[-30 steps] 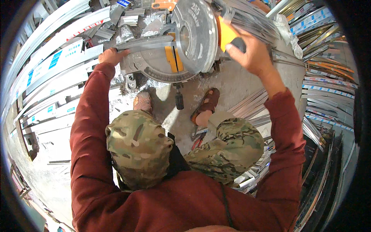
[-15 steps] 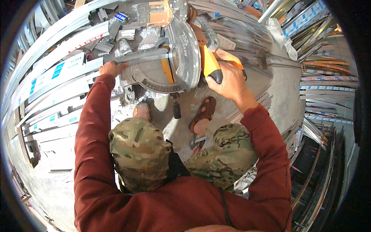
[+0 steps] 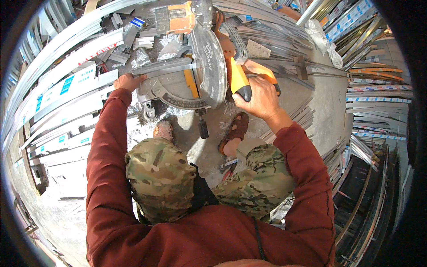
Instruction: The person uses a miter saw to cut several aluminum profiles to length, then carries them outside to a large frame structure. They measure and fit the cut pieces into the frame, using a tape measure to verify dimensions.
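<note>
A miter saw (image 3: 207, 66) with a grey blade guard and orange-and-grey motor body stands on the floor in front of my feet. My right hand (image 3: 259, 97) is wrapped round its yellow-and-black handle (image 3: 239, 81). A long silvery metal profile (image 3: 167, 67) lies across the saw's base and runs off to the left. My left hand (image 3: 128, 82) grips it beside the base's left end, thumb pointing toward the blade. The guard hides the blade and where it meets the profile. A black clamp knob (image 3: 203, 129) sticks out from the base toward me.
Offcuts (image 3: 142, 42) of metal litter the floor behind the saw. Long wrapped profiles (image 3: 58, 95) are stacked at the left. More bundled strips (image 3: 378, 94) lie at the right, above a dark rack (image 3: 362, 200). My sandalled foot (image 3: 234, 131) is close to the base.
The saw's head and handle have shifted slightly left and toward me, with my right hand on the handle. My left hand stays on the profile.
</note>
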`<act>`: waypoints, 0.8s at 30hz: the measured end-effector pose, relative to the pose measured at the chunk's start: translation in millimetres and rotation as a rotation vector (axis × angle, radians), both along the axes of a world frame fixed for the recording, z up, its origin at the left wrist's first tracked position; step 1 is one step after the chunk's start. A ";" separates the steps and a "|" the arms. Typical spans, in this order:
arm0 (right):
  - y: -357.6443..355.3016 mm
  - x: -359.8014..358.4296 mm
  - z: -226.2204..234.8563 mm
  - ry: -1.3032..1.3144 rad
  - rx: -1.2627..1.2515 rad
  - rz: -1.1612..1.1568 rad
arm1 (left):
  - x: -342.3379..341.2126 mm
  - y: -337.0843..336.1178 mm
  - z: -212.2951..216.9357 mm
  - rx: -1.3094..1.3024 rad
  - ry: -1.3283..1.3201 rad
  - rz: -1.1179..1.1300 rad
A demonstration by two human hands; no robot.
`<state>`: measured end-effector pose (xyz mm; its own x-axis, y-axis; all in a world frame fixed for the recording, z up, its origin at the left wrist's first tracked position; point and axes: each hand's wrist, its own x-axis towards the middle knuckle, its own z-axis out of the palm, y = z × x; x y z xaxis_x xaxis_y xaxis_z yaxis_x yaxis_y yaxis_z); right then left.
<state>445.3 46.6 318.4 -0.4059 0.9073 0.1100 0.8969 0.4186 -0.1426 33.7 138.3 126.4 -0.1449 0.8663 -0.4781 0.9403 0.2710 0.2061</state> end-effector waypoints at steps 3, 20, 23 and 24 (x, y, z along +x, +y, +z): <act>-1.3 -1.0 -1.5 -0.009 0.009 0.000 | -4.4 -0.9 -10.1 0.075 0.017 -0.026; -11.9 2.4 -20.5 0.009 0.027 0.014 | -1.9 1.8 -3.6 -0.039 0.005 -0.021; -13.3 0.1 -21.0 0.034 0.028 0.028 | -3.7 0.2 -4.2 -0.029 0.009 -0.008; -14.1 -0.6 -20.4 0.032 0.033 0.028 | -4.5 0.8 -3.4 -0.028 0.001 -0.009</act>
<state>444.7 32.5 298.0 -0.4268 0.8914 0.1526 0.8801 0.4482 -0.1569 29.2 139.1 122.9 -0.1381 0.8537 -0.5021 0.9427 0.2687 0.1976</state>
